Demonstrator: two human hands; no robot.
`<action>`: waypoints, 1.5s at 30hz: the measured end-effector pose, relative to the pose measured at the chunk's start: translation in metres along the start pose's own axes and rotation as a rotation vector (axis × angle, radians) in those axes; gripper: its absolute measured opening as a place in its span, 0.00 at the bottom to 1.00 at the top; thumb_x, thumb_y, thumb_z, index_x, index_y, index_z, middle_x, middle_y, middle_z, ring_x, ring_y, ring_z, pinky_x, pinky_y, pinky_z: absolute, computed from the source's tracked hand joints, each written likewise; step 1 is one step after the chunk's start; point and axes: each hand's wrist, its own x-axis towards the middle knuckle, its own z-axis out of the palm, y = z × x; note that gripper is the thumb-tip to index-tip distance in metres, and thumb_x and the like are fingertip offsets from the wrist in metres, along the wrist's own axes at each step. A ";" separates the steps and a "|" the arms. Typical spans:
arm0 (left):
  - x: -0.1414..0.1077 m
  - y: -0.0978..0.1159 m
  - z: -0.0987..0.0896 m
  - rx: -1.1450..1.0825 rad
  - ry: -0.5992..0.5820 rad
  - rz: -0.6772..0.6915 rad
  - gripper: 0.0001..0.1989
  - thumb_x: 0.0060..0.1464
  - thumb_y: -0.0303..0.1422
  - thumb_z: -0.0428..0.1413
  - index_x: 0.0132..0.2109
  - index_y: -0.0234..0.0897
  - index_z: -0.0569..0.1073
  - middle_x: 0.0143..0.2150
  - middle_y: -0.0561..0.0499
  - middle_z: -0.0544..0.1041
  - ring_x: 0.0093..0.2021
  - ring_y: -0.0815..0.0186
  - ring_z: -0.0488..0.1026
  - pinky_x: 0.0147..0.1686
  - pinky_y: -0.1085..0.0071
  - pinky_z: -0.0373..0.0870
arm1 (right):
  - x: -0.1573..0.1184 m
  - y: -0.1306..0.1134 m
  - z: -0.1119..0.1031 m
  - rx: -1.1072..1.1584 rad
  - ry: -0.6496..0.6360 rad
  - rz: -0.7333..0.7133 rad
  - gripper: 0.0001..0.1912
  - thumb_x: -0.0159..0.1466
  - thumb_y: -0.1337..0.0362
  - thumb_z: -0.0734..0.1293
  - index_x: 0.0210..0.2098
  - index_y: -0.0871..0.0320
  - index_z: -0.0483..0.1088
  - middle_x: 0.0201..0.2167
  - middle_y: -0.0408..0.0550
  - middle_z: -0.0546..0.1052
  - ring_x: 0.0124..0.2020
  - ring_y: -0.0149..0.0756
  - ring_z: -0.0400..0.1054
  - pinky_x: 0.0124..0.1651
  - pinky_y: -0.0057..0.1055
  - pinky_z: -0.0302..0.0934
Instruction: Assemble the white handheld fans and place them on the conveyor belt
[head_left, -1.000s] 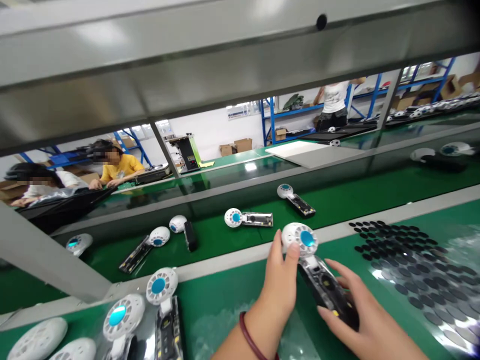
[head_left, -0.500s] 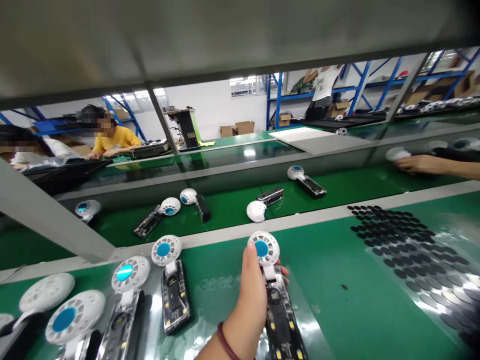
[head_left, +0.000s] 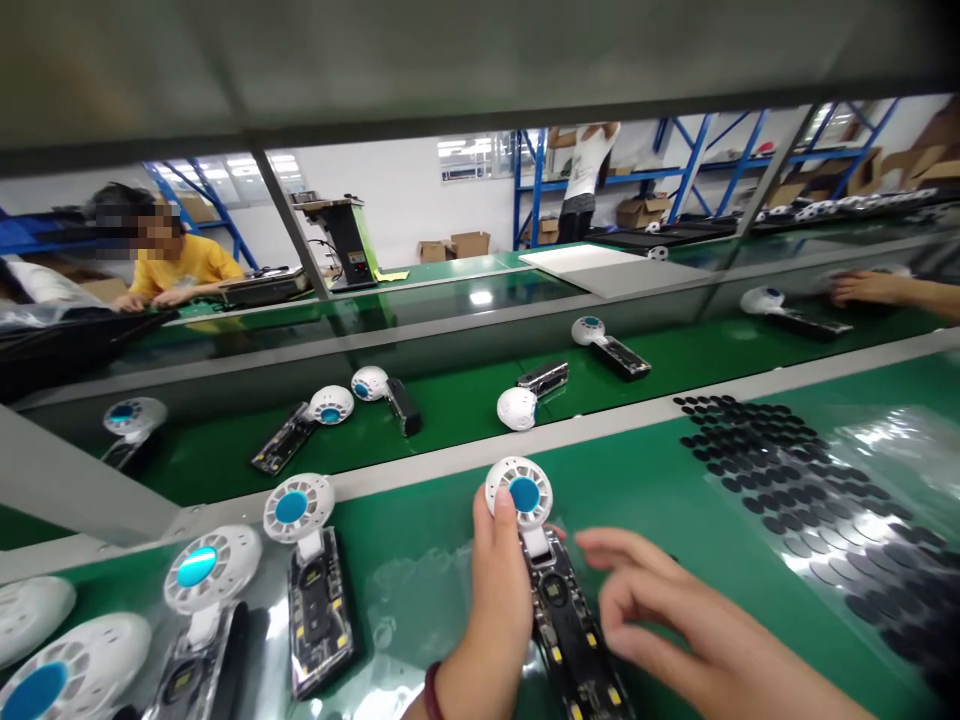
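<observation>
My left hand [head_left: 499, 575] is wrapped round the neck and head of a device [head_left: 574, 630], its thumb on the white vented round head beside the blue disc. The device's clear body shows a dark circuit inside and points down toward me. Just right of it, my right hand [head_left: 667, 610] hovers with fingers apart and nothing visible in them. Left of my hands, a similar device [head_left: 319, 610] lies on the green bench, with several more toward the left edge. A sheet of black round stickers [head_left: 795, 480] lies at the right.
Beyond a pale rail [head_left: 427, 458], several devices lie on a green belt [head_left: 450, 420]. Another person's hand [head_left: 874, 288] is at its far right. A slanted metal post [head_left: 90, 480] stands at the left. A person in yellow [head_left: 184, 262] sits further back.
My right hand has come into view beside the held device. At the far right, another person's hand has moved away from a device now visible on the belt.
</observation>
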 end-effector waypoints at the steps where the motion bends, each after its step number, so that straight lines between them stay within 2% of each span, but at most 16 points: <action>1: 0.000 0.001 0.000 0.027 0.011 0.003 0.27 0.51 0.53 0.42 0.50 0.39 0.59 0.31 0.48 0.76 0.29 0.62 0.72 0.31 0.67 0.67 | 0.011 -0.004 -0.001 0.029 0.005 0.037 0.07 0.56 0.67 0.60 0.23 0.54 0.65 0.54 0.42 0.63 0.56 0.39 0.56 0.52 0.30 0.57; 3: 0.000 0.003 -0.001 0.108 0.053 0.031 0.26 0.52 0.52 0.41 0.50 0.40 0.60 0.41 0.46 0.74 0.40 0.60 0.71 0.40 0.65 0.65 | 0.027 -0.013 -0.002 0.037 0.001 0.077 0.07 0.57 0.68 0.58 0.24 0.54 0.63 0.56 0.41 0.60 0.57 0.39 0.55 0.51 0.31 0.57; 6: 0.000 0.006 -0.002 0.210 0.080 0.056 0.25 0.54 0.50 0.40 0.51 0.40 0.61 0.49 0.46 0.69 0.49 0.60 0.65 0.49 0.65 0.58 | 0.038 -0.023 -0.001 -0.032 -0.051 0.072 0.09 0.56 0.72 0.57 0.22 0.55 0.61 0.51 0.42 0.64 0.52 0.39 0.61 0.47 0.31 0.60; 10: -0.001 0.009 -0.001 0.245 0.063 0.025 0.24 0.55 0.48 0.39 0.52 0.39 0.59 0.48 0.45 0.69 0.47 0.60 0.65 0.47 0.65 0.59 | 0.040 -0.028 0.000 -0.135 -0.072 0.081 0.10 0.55 0.75 0.56 0.21 0.56 0.60 0.42 0.42 0.66 0.45 0.38 0.66 0.43 0.30 0.61; 15: 0.000 0.011 0.002 0.252 0.082 0.008 0.22 0.55 0.46 0.40 0.51 0.39 0.61 0.46 0.46 0.71 0.45 0.62 0.67 0.44 0.69 0.62 | 0.040 -0.029 0.001 -0.194 -0.084 0.108 0.10 0.57 0.74 0.57 0.22 0.57 0.61 0.42 0.43 0.65 0.34 0.33 0.68 0.37 0.27 0.61; 22: 0.000 0.008 0.001 0.254 0.085 0.017 0.22 0.55 0.47 0.41 0.51 0.39 0.61 0.45 0.45 0.72 0.44 0.60 0.67 0.43 0.68 0.62 | 0.040 -0.031 0.004 -0.206 -0.108 0.131 0.11 0.57 0.76 0.57 0.22 0.57 0.61 0.39 0.42 0.66 0.26 0.28 0.65 0.38 0.28 0.61; 26: 0.001 0.005 0.001 0.245 0.084 0.046 0.23 0.54 0.49 0.40 0.50 0.39 0.61 0.44 0.45 0.71 0.43 0.60 0.67 0.42 0.68 0.62 | 0.040 -0.028 0.007 -0.205 -0.075 0.115 0.10 0.57 0.75 0.58 0.22 0.57 0.61 0.40 0.42 0.66 0.28 0.28 0.65 0.39 0.28 0.61; 33: 0.000 0.005 0.000 0.260 0.090 0.047 0.24 0.54 0.50 0.39 0.49 0.39 0.61 0.44 0.46 0.71 0.43 0.62 0.67 0.43 0.68 0.62 | 0.036 -0.016 0.017 -0.142 0.021 0.049 0.09 0.55 0.75 0.59 0.24 0.55 0.62 0.47 0.40 0.66 0.39 0.32 0.66 0.40 0.27 0.61; 35: 0.000 0.005 0.000 0.256 0.088 0.044 0.25 0.54 0.50 0.39 0.50 0.39 0.61 0.45 0.46 0.71 0.43 0.62 0.67 0.43 0.68 0.62 | 0.035 -0.012 0.019 -0.104 0.062 0.034 0.09 0.54 0.75 0.59 0.27 0.53 0.62 0.46 0.40 0.67 0.42 0.33 0.65 0.42 0.27 0.61; 38: 0.000 0.003 -0.001 0.202 0.093 0.025 0.27 0.52 0.52 0.41 0.52 0.40 0.60 0.48 0.45 0.71 0.45 0.60 0.69 0.42 0.68 0.64 | 0.032 -0.006 0.020 0.021 0.094 0.108 0.16 0.54 0.71 0.61 0.41 0.51 0.60 0.45 0.43 0.68 0.45 0.35 0.65 0.44 0.29 0.61; 41: 0.003 0.003 -0.004 0.100 0.107 0.005 0.30 0.49 0.53 0.45 0.53 0.39 0.59 0.49 0.44 0.71 0.46 0.58 0.70 0.39 0.68 0.67 | 0.026 0.002 0.019 0.143 -0.010 0.136 0.29 0.52 0.70 0.61 0.53 0.51 0.52 0.41 0.45 0.71 0.41 0.35 0.68 0.44 0.31 0.61; 43: 0.004 0.004 -0.003 0.036 0.100 0.011 0.32 0.48 0.53 0.47 0.54 0.39 0.58 0.49 0.43 0.72 0.46 0.57 0.70 0.39 0.68 0.68 | 0.022 0.009 0.021 0.233 -0.064 0.097 0.36 0.48 0.71 0.60 0.56 0.51 0.48 0.40 0.45 0.71 0.38 0.34 0.68 0.43 0.29 0.61; 45: 0.003 0.001 -0.001 -0.011 0.059 0.036 0.35 0.46 0.52 0.50 0.57 0.39 0.56 0.50 0.43 0.71 0.47 0.57 0.70 0.42 0.67 0.67 | 0.020 0.018 0.025 0.349 -0.041 0.068 0.37 0.47 0.70 0.60 0.56 0.52 0.45 0.41 0.47 0.70 0.35 0.32 0.69 0.39 0.26 0.63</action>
